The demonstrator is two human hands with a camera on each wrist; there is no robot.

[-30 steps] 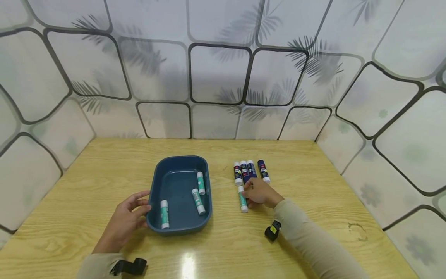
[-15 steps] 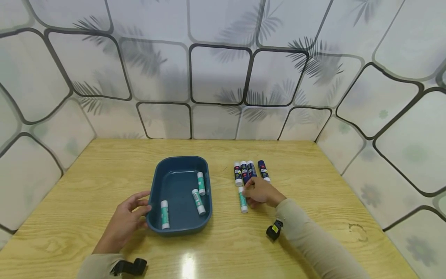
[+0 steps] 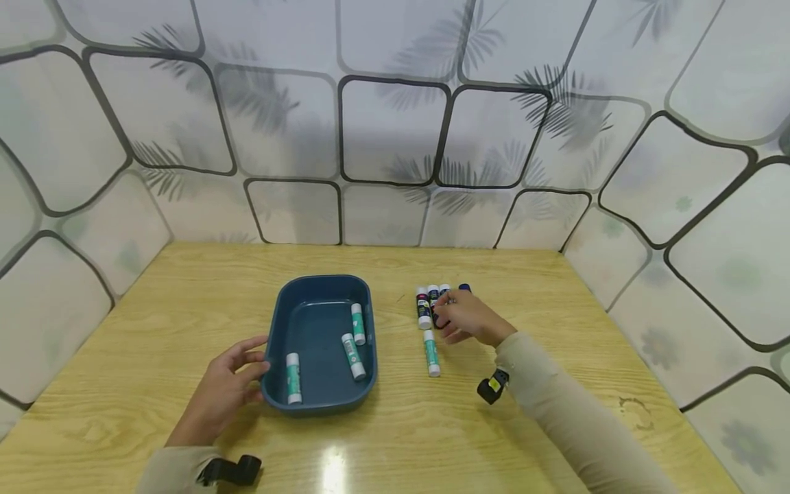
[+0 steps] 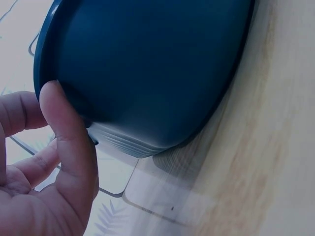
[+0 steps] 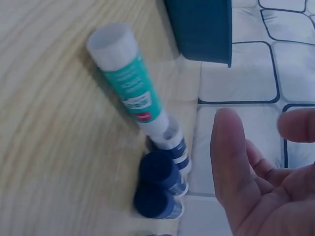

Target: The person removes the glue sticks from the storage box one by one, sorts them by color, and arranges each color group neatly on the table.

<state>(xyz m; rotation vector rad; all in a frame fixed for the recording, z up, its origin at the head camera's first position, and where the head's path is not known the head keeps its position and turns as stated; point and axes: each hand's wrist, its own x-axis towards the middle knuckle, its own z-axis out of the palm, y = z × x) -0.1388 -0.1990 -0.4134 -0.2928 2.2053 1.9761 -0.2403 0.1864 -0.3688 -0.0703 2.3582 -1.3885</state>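
My left hand (image 3: 222, 387) rests against the left side of a dark blue plastic tray (image 3: 316, 410). In the left wrist view its thumb (image 4: 66, 118) lies on the tray's outer wall (image 4: 152, 69) near the rim. Three green-and-white glue sticks lie inside, one (image 3: 293, 379) at the left and two on the right. On the table, another green glue stick (image 3: 431, 354) lies right of the tray. My right hand (image 3: 470, 320) is over a row of navy glue sticks (image 3: 423, 309), covering part of them. Its thumb and forefinger are apart, holding nothing in the right wrist view.
The wooden table (image 3: 395, 446) runs back to a patterned wall covering (image 3: 389, 213), which also closes in both sides. A black wrist camera (image 3: 494, 387) is strapped under the right sleeve, another (image 3: 237, 471) at the left.
My right hand has moved off the green glue stick on the table, up and away to over the navy ones. That stick stays where it was. The left hand keeps its place.
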